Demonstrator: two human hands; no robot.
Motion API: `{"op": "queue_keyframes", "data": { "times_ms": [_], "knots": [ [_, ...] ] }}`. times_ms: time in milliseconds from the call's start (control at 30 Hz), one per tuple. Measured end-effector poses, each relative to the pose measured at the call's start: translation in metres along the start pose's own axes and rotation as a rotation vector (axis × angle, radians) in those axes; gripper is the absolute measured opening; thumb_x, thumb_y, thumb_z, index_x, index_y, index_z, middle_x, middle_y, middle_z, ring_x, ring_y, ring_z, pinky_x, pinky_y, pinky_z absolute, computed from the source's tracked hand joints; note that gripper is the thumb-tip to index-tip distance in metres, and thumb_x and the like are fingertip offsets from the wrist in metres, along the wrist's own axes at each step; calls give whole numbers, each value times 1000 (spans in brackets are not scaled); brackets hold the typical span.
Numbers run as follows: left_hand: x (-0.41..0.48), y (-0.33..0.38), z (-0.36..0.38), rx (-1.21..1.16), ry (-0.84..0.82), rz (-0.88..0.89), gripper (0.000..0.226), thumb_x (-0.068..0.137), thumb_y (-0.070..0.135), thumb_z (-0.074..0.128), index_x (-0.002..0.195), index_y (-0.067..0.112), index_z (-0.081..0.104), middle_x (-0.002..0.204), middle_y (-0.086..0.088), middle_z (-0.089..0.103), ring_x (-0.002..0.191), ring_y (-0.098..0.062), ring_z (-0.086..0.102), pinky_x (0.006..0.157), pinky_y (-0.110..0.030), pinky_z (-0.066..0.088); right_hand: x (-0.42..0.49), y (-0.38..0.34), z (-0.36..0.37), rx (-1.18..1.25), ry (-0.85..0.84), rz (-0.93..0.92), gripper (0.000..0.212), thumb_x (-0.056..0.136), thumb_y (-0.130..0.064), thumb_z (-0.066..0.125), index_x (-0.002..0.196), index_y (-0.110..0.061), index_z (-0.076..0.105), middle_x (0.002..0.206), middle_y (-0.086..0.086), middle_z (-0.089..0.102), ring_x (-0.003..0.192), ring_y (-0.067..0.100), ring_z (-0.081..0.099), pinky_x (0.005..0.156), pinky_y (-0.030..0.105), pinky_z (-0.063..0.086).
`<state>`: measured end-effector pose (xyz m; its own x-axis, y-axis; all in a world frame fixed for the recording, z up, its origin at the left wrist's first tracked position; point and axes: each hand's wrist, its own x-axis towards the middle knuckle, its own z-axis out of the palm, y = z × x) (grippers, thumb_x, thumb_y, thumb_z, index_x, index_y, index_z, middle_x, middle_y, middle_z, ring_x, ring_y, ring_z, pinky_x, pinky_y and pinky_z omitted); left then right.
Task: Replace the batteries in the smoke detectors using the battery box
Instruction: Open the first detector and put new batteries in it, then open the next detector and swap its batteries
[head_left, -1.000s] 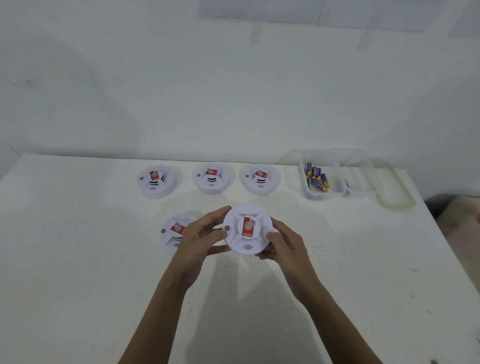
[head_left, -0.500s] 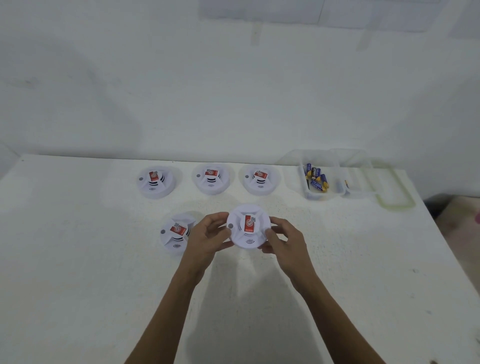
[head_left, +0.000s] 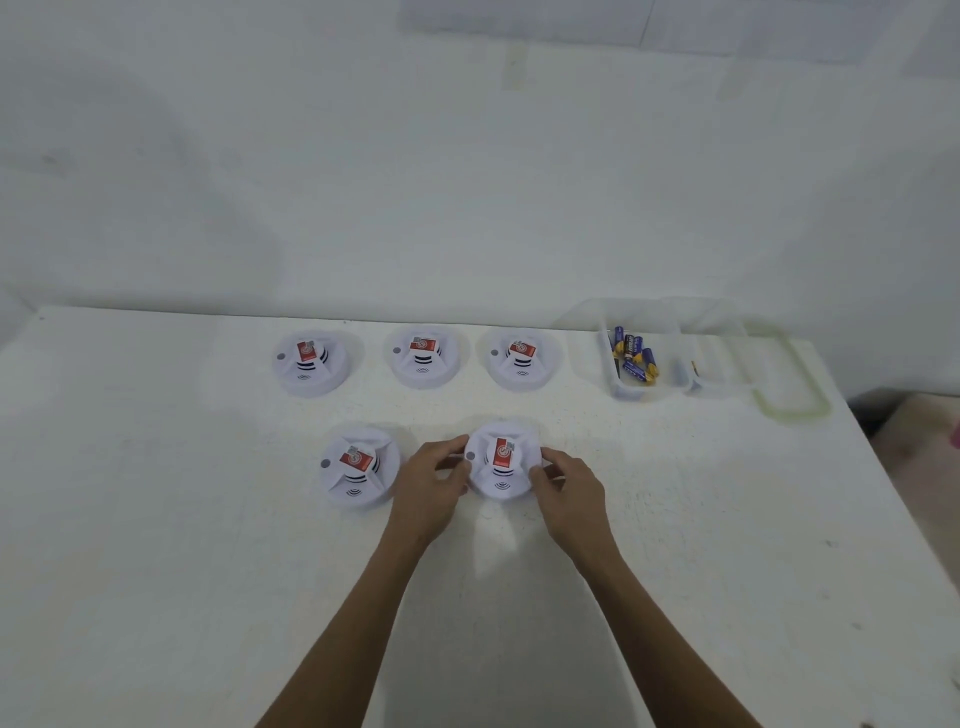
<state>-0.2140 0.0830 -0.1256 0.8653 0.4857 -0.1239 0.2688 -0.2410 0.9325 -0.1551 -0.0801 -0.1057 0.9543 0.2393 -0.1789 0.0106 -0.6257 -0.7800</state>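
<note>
white table (head_left: 156, 519) against a pale wall (head_left: 363, 182).

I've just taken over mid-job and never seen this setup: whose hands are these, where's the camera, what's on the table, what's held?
No machine: a person works with bare hands. The one picture comes from a camera worn on their head, looking forward and down. The left hand and right hand grip the rim of a round white plastic smoke detector with a red label. A matching detector lies on the white table to its left; three more form a back row. Right of those stands an open clear plastic box holding blue-and-gold batteries.
</note>
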Motion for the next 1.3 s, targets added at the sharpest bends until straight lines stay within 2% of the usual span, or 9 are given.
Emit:
{"op": "queue_keyframes", "data": {
  "times_ms": [100,333,467,567,700,867,1000,1167,1300],
  "knots": [
    [0,-1,0,24,-23,5,33,92,18,57,126,15,59,120,-4,64,101,-15,62,84,-38,57,0,3,1,-34,-7,-13,30,96,-27,53,123,-15,59,110,5,63,91,12,56,78,18,40],
    [-8,1,-4,55,-11,-1,33,93,23,57,125,21,56,117,5,61,98,-5,59,77,-27,58,0,-3,-1,-58,14,3,40,96,-30,52,133,-14,50,121,7,56,96,15,58,79,21,45],
    [-28,13,-18,22,125,129,24,93,17,56,109,34,60,100,19,63,89,1,61,63,-22,57,-16,-18,1,-44,156,-102,36,95,-24,53,129,-15,51,119,6,51,96,16,58,78,20,49],
    [-36,16,-36,15,301,192,19,91,14,58,105,25,66,97,21,64,88,1,61,65,-23,56,-25,-31,7,-10,167,-267,25,93,-17,56,117,-13,60,108,4,57,87,11,58,73,15,50],
    [-37,17,-60,85,494,243,17,90,9,59,99,21,66,100,13,64,89,2,59,68,-8,48,-30,-53,22,68,51,-445,19,93,-13,54,109,-12,64,99,-4,61,82,4,59,70,7,47],
    [-28,-5,-82,221,579,157,19,90,20,56,106,26,64,110,3,59,101,-21,56,77,-34,53,-23,-75,50,76,-254,-314,29,96,-19,49,123,-16,59,113,-2,60,79,0,59,73,15,49],
    [-19,-21,-87,307,462,-46,37,93,30,50,126,15,56,128,-10,57,118,-26,47,94,-33,39,-12,-78,73,-39,-404,-225,37,95,-21,48,131,-12,53,121,5,55,100,16,58,84,22,41],
    [-22,-12,-81,275,407,-81,36,94,29,52,124,10,56,125,-13,60,118,-31,50,97,-41,40,-6,-76,87,-95,-429,-247,19,91,-14,45,87,-9,63,90,13,58,92,22,52,80,37,46],
    [-23,-9,-77,238,427,-139,41,94,30,53,131,13,51,131,-12,56,120,-29,51,99,-42,41,-12,-81,78,-20,-441,-234,24,92,-13,46,101,-6,67,90,8,63,86,20,57,73,31,46]
  ]
}}
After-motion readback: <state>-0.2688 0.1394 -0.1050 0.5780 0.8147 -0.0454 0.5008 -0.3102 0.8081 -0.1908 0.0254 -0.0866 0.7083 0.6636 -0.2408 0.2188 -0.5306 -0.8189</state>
